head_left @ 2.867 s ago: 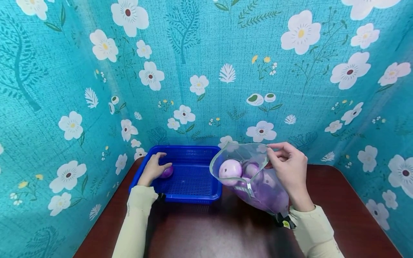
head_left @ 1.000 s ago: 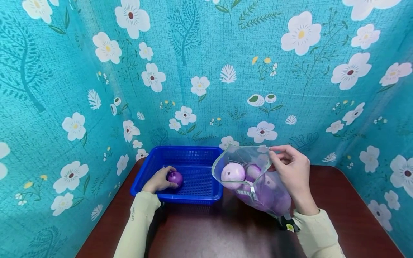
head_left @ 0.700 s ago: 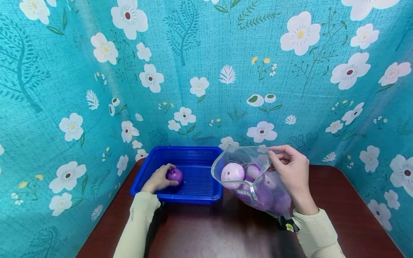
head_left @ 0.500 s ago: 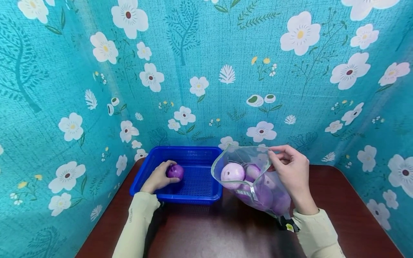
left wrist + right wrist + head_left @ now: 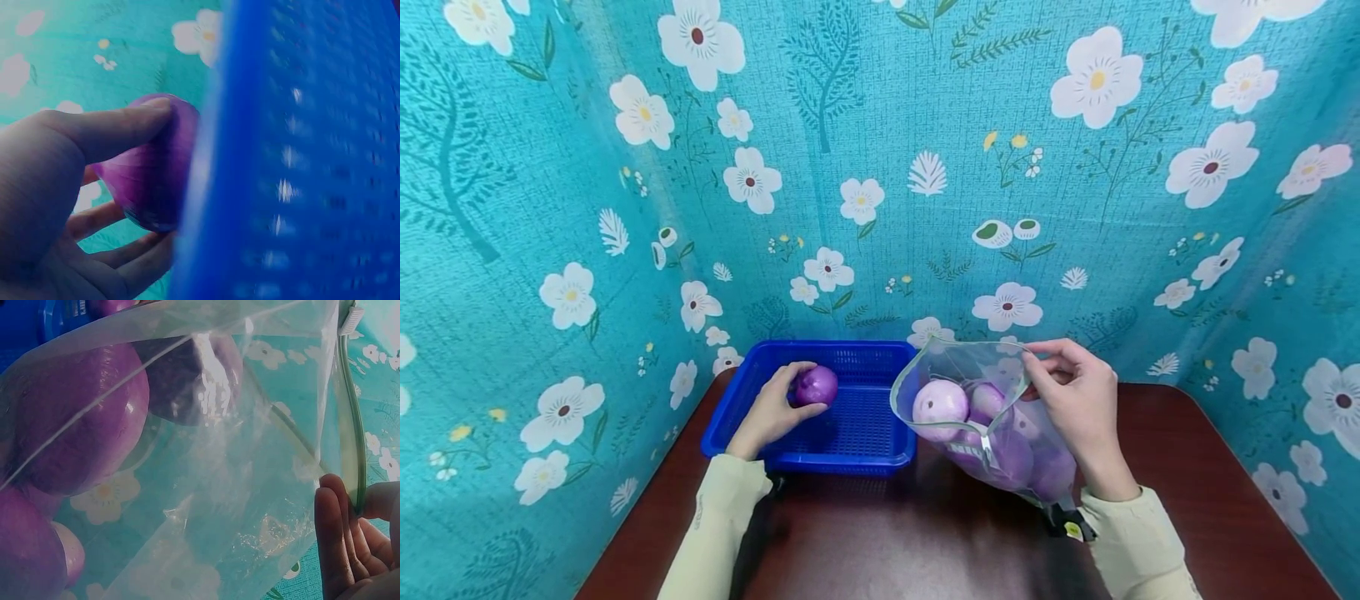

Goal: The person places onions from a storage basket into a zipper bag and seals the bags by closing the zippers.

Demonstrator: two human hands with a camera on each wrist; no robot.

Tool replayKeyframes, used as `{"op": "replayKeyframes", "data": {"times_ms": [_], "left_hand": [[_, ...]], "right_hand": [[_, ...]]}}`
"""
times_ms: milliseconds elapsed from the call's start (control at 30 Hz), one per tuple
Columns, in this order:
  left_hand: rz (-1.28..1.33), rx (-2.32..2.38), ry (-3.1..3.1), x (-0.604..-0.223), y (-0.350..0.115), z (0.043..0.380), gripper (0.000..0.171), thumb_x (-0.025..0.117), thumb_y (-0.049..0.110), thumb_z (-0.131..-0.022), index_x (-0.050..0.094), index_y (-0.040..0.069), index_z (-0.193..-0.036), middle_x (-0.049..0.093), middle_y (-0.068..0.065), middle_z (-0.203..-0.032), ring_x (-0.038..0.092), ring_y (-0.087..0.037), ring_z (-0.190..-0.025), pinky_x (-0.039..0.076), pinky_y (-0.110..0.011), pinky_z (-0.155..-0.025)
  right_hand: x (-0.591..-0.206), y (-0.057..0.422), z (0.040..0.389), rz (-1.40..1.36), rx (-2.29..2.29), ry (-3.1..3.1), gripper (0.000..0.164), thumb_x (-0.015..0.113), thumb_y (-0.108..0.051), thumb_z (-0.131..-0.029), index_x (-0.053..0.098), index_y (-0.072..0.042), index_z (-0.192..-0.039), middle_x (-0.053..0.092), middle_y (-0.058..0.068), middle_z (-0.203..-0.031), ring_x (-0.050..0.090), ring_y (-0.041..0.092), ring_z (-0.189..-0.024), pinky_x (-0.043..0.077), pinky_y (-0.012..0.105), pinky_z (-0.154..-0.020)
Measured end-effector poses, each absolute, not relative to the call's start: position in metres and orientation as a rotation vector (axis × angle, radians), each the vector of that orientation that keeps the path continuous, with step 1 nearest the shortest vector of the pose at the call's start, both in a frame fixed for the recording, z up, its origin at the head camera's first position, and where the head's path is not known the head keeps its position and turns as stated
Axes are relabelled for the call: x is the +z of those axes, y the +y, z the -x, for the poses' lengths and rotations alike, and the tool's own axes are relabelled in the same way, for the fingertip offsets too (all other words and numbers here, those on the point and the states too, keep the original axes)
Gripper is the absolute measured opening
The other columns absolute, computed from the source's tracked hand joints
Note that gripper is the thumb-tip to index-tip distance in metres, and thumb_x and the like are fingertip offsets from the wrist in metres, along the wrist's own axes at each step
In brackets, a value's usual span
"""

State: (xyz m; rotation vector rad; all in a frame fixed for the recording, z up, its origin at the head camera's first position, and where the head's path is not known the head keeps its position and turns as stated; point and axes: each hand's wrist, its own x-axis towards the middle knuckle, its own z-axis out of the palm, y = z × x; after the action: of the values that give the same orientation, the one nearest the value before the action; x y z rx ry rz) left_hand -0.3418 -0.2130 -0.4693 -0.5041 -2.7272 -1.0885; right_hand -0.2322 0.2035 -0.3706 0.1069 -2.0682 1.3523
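My left hand (image 5: 771,410) grips a red onion (image 5: 817,387) over the blue plastic basket (image 5: 853,461). In the left wrist view, the thumb lies across the onion (image 5: 153,169) with fingers behind and below it, beside the basket's blurred rim (image 5: 219,162). To the right, my right hand (image 5: 1078,400) pinches the edge of a clear zip bag (image 5: 958,354) between thumb and fingers, and the bag's mouth gapes. Several red onions (image 5: 940,402) sit in the bag. Its white zip slider (image 5: 987,443) hangs on the near edge. The right wrist view shows onions (image 5: 87,419) through the plastic.
A dark reddish-brown table (image 5: 880,533) lies under basket and bag. A turquoise floral cloth (image 5: 880,167) hangs behind and along both sides. The bag stands close to the basket's right end.
My left hand first reached over the onion, then took hold of it. Onion and hand have since moved slightly right and up. My right hand and the bag stay nearly still.
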Motion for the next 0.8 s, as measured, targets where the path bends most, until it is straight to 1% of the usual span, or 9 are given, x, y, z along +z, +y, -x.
{"op": "replayKeyframes", "data": {"times_ms": [100,200,400,533,800], "left_hand": [[0.542,-1.199,-2.664,-0.461,-0.208,0.336,0.069,0.087,0.032,-0.085,0.053,0.023,-0.144,0.058,-0.01,-0.14,0.064,-0.033,-0.121,0.059,-0.051,-0.095],[0.583,-1.313,-2.603,-0.452,-0.203,0.328,0.069,0.086,0.034,-0.086,0.052,0.027,-0.146,0.056,-0.008,-0.143,0.063,-0.033,-0.12,0.06,-0.051,-0.092],[0.654,-1.433,-2.537,-0.434,-0.192,0.316,0.068,0.085,0.037,-0.087,0.05,0.037,-0.145,0.054,-0.001,-0.147,0.062,-0.031,-0.122,0.058,-0.054,-0.096],[0.692,-1.451,-2.512,-0.426,-0.187,0.309,0.068,0.085,0.034,-0.087,0.049,0.038,-0.146,0.054,-0.002,-0.148,0.062,-0.033,-0.125,0.058,-0.057,-0.096],[0.707,-1.439,-2.468,-0.413,-0.176,0.298,0.07,0.085,0.035,-0.087,0.048,0.039,-0.147,0.053,-0.001,-0.149,0.061,-0.033,-0.127,0.058,-0.054,-0.098]], "right_hand": [[-0.371,0.204,0.232,-0.112,1.354,-2.063,0.013,0.074,-0.016,-0.097,0.079,-0.009,-0.107,0.075,0.007,-0.073,0.067,0.007,-0.051,0.053,0.02,-0.052],[-0.372,0.205,0.231,-0.113,1.353,-2.061,0.013,0.074,-0.016,-0.097,0.079,-0.009,-0.107,0.075,0.008,-0.073,0.067,0.007,-0.051,0.053,0.02,-0.052],[-0.373,0.206,0.23,-0.105,1.35,-2.073,0.013,0.074,-0.016,-0.097,0.078,-0.009,-0.108,0.075,0.01,-0.074,0.067,0.007,-0.051,0.053,0.021,-0.052],[-0.373,0.206,0.23,-0.108,1.354,-2.076,0.014,0.074,-0.016,-0.097,0.078,-0.008,-0.108,0.075,0.01,-0.074,0.067,0.007,-0.052,0.053,0.021,-0.052],[-0.373,0.206,0.232,-0.12,1.369,-2.071,0.014,0.074,-0.016,-0.097,0.078,-0.008,-0.108,0.075,0.008,-0.073,0.068,0.008,-0.052,0.053,0.021,-0.052]]}}
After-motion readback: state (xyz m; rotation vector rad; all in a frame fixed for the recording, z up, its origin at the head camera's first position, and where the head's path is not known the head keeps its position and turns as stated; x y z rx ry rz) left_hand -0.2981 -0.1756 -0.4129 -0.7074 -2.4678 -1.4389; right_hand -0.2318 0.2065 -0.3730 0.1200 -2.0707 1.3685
